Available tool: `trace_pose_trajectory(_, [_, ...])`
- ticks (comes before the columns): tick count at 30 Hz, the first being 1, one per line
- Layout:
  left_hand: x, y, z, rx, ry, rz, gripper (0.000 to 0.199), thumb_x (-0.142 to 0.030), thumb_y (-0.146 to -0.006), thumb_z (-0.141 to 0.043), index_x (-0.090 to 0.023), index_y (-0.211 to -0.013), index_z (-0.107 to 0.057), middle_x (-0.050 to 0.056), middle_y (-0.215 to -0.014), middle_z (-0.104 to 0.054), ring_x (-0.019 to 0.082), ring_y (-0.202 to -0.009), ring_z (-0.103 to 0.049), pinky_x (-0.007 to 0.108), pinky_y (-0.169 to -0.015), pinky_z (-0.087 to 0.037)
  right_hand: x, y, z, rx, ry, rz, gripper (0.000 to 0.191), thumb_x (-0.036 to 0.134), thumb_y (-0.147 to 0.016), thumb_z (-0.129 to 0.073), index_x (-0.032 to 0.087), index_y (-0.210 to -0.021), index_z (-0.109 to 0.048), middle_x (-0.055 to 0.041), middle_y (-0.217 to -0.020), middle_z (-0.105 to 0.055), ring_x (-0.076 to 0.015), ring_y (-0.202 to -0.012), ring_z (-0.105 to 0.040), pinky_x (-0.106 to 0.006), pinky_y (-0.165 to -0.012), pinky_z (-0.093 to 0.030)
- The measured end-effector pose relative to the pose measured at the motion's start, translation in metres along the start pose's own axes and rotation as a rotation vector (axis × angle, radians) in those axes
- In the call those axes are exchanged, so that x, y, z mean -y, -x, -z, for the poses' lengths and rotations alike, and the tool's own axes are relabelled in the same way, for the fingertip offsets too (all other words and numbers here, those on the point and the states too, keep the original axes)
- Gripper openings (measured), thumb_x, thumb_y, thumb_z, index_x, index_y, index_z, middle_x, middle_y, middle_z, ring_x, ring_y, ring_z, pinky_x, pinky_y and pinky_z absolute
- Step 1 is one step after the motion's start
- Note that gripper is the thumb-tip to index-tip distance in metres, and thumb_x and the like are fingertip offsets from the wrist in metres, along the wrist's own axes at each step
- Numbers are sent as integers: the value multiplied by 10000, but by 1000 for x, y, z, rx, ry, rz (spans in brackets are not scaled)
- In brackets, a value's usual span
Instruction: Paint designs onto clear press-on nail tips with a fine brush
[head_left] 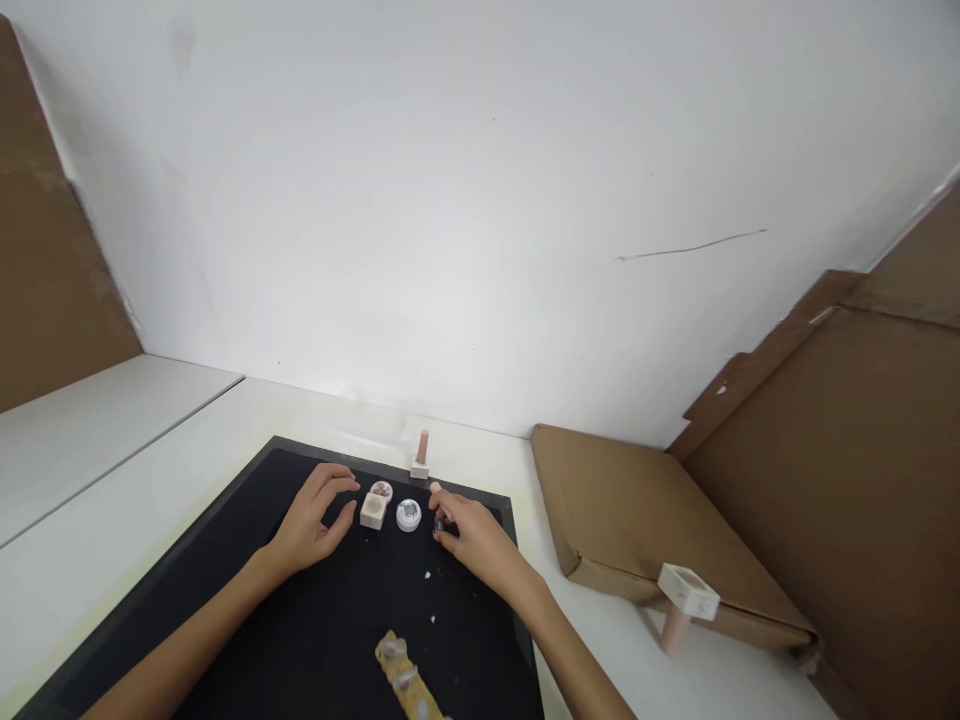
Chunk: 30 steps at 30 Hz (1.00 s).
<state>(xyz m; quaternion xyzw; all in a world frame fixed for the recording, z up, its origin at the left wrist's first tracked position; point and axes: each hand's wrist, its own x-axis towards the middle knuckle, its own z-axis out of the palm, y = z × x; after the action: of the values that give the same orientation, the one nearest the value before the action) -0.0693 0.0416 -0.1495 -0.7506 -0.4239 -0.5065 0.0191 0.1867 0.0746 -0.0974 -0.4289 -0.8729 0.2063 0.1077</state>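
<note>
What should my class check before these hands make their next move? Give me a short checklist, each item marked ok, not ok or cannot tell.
1. Right hand grips the small peach-topped object: ok, held in the fingers.
2. Left hand is free: ok, open, apparently holding nothing.
3. Round white jar stands between the hands: ok.
4. Pale square block is clear of the patterned round piece: cannot tell, they overlap in view.
5. Black mat is free of bits: not ok, white specks lie on it.
</note>
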Motion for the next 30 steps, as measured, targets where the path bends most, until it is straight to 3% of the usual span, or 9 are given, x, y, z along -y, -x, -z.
trace_pose_trajectory(6, [-6, -4, 9, -72, 80, 135, 131, -150, -794, -554, -212, -907, -579, 62, -910, -593, 228, -880, -573, 395, -809, -483, 12, 11, 21, 15, -45, 58, 277, 299, -912, -551, 162, -1154, -552, -73, -1153, -595, -197, -960, -617, -402, -807, -529])
trace_pose_trajectory(10, [-26, -12, 9, -107, 208, 275, 64, -189, -825, -537, -204, -886, -549, 47, -878, -572, 215, -867, -555, 369, -796, -461, 31, 29, 45, -42, -125, 119, 241, 303, -911, -551, 155, -1100, -573, -59, -1077, -620, -177, -900, -626, -375, -773, -532])
trace_pose_trajectory(12, [-42, -19, 6, -37, 319, 343, 47, -216, -862, -499, -197, -860, -542, 26, -808, -568, 184, -781, -564, 323, -729, -471, 42, 40, 56, -106, -167, 144, 183, 258, -876, -594, 160, -1029, -583, -26, -958, -640, -167, -856, -621, -355, -759, -518])
trace_pose_trajectory(14, [-61, -28, 3, 111, 453, 397, 95, -249, -874, -505, -184, -840, -567, 23, -788, -597, 165, -737, -585, 284, -670, -485, 51, 51, 65, -180, -202, 161, 143, 209, -836, -623, 225, -974, -587, 4, -912, -653, -154, -825, -608, -306, -735, -501])
trace_pose_trajectory(18, [-98, -50, 4, 432, 712, 441, 219, -335, -889, -510, -169, -955, -637, 37, -758, -653, 153, -681, -618, 263, -606, -511, 64, 71, 78, -302, -262, 212, 203, 215, -826, -613, 281, -1014, -580, -9, -953, -664, -174, -849, -620, -291, -708, -502])
trace_pose_trajectory(22, [-124, -68, 7, 636, 969, 506, 312, -428, -880, -518, -169, -971, -666, 43, -758, -663, 143, -664, -618, 268, -623, -508, 69, 82, 86, -375, -291, 284, 203, 207, -830, -598, 300, -1009, -573, -11, -959, -676, -184, -878, -637, -328, -788, -502])
trace_pose_trajectory(26, [-136, -75, 5, 696, 1292, 654, 298, -444, -802, -637, -157, -864, -688, 26, -688, -637, 129, -620, -586, 255, -612, -469, 71, 86, 91, -409, -289, 311, 248, 174, -830, -594, 317, -1029, -558, -9, -954, -672, -178, -866, -643, -317, -767, -510])
trace_pose_trajectory(30, [-140, -78, 3, 660, 1372, 728, 300, -448, -749, -688, -159, -823, -710, 15, -641, -619, 117, -563, -562, 251, -582, -455, 74, 88, 93, -426, -285, 318, 250, 192, -842, -581, 331, -1046, -542, -8, -959, -669, -172, -838, -638, -295, -719, -518])
